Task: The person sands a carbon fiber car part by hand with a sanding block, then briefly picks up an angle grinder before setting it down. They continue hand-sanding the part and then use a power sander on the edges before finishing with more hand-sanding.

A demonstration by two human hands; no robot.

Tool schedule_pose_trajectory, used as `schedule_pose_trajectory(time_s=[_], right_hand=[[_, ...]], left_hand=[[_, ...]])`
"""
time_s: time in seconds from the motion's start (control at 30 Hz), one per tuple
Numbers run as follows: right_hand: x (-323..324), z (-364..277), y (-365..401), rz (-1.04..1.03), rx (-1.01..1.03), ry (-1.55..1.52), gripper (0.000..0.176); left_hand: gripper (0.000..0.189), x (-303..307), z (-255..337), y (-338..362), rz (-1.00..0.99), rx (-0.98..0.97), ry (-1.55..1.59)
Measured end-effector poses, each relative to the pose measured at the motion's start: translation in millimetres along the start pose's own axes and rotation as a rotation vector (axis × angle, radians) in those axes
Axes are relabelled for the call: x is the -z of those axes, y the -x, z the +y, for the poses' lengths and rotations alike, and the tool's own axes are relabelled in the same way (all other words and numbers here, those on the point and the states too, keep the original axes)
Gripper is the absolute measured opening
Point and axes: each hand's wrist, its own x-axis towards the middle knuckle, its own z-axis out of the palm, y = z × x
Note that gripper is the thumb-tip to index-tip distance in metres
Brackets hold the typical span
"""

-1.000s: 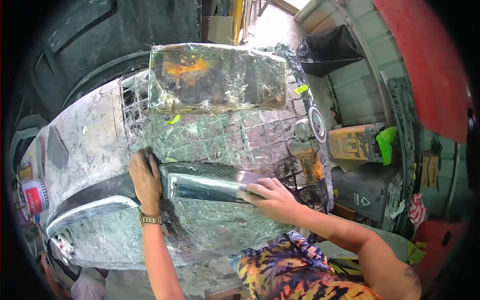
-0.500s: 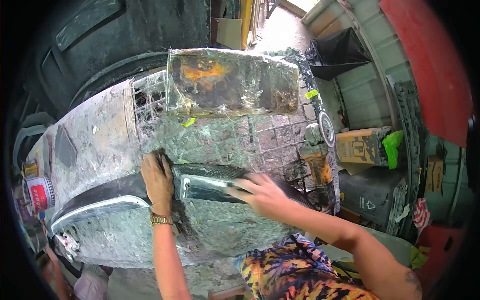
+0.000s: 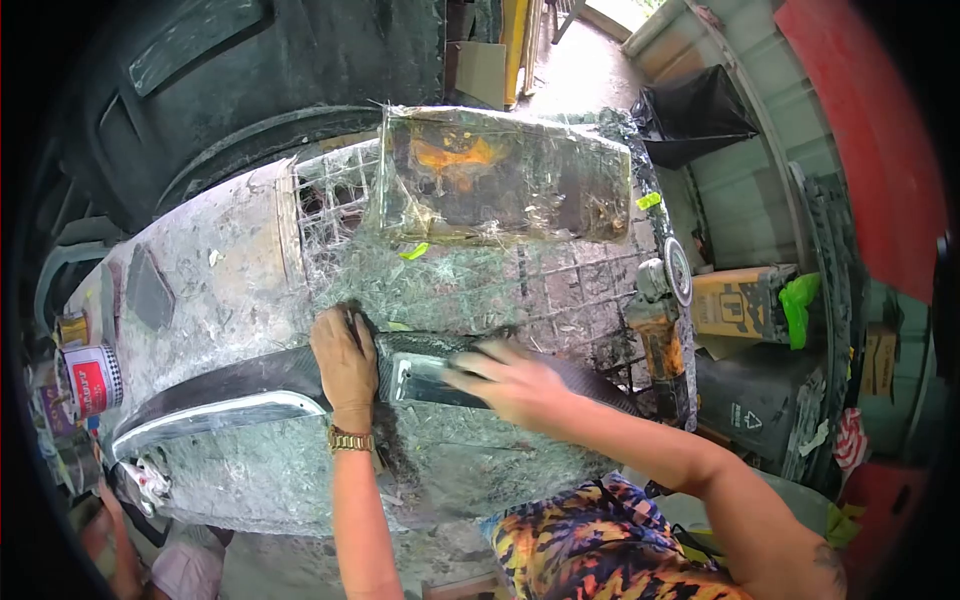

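A long curved black panel (image 3: 222, 385) with a woven, carbon-fibre-like surface and white-edged recesses lies across the worktable. My left hand (image 3: 345, 358), with a gold-coloured watch on its wrist, reaches over the panel's middle, fingers curled at its far edge. On the right part of the same panel, my right hand (image 3: 512, 380) lies over a glossy recess, its fingers smeared by motion. Whether something small sits under those fingers is hidden.
The worktable (image 3: 250, 485) is rough and dusty, with a grid partly exposed. At the back lies a stained sheet (image 3: 510, 175). A red-labelled can (image 3: 92, 380) stands at left; a cardboard box (image 3: 735, 302) sits at right. Another person's arm (image 3: 122, 545) shows lower left.
The whole view has shifted, so things appear farther right and slightly lower. My right hand has moved left along the recess. My left hand stays at the same place on the panel.
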Motion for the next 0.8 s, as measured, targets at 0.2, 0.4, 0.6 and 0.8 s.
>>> schedule_pose_trajectory(time_s=[0.2, 0.4, 0.6, 0.8], right_hand=[[6.4, 4.7, 23.0, -0.108, -0.023, 0.095, 0.069], [9.5, 5.1, -49.5, -0.090, 0.182, 0.149, 0.067], [8.7, 9.7, -2.8, -0.079, 0.069, 0.082, 0.054], [9.2, 18.1, 3.4, -0.076, 0.099, 0.057, 0.054]], left_hand=[[0.019, 1.8, -1.0, -0.4, -0.022, 0.003, -0.007], [0.020, 2.5, 1.7, -0.1, -0.019, 0.004, -0.017], [0.020, 4.6, 4.6, -1.8, -0.024, 0.018, -0.001], [0.020, 7.2, 5.3, -1.7, -0.035, 0.017, 0.012]])
